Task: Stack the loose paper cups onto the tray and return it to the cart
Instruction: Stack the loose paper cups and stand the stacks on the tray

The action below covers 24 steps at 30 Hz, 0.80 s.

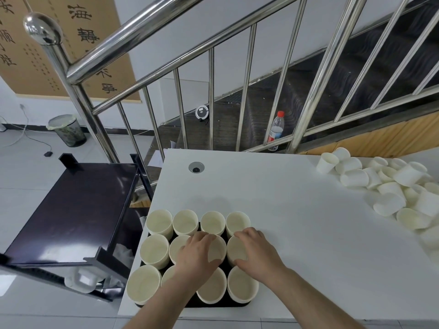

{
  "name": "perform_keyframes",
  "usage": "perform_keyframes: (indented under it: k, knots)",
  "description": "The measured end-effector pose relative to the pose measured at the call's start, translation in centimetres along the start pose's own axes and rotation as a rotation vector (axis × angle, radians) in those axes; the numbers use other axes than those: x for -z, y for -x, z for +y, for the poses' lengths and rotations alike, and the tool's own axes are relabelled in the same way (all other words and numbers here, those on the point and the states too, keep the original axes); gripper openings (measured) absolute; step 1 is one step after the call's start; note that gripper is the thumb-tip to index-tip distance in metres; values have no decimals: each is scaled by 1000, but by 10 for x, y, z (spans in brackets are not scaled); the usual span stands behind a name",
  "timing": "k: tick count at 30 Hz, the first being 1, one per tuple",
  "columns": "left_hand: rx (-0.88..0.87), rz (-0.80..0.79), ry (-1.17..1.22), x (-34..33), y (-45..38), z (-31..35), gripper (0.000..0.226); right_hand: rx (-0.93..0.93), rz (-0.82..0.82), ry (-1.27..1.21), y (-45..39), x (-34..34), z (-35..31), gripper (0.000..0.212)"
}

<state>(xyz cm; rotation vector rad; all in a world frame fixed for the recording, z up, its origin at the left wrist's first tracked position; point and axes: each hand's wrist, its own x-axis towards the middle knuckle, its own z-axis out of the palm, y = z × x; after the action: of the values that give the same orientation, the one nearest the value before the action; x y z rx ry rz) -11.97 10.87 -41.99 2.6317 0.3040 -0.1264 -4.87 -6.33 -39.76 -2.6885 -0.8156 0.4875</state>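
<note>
Roughly midway I'd say: the black flat tray [213,305] on the white desk [273,186] holds twelve cream paper cup stacks [159,224], but a big pile of loose white paper cups [392,186] still sits far right and the dark cart [71,210] waits empty. Left hand [199,252] and right hand [256,250] rest spread, fingers relaxed, on the middle-row stacks, gripping nothing
</note>
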Motion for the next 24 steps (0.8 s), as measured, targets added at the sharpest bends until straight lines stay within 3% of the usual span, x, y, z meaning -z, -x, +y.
perform_keyframes:
  k: [13,24]
  knots:
    - [-4,76,2,4,9,35,61,49,68,-49,24,24,18,58]
    - [-132,75,60,-29,18,153,56,32,177,-32,99,70,108,59]
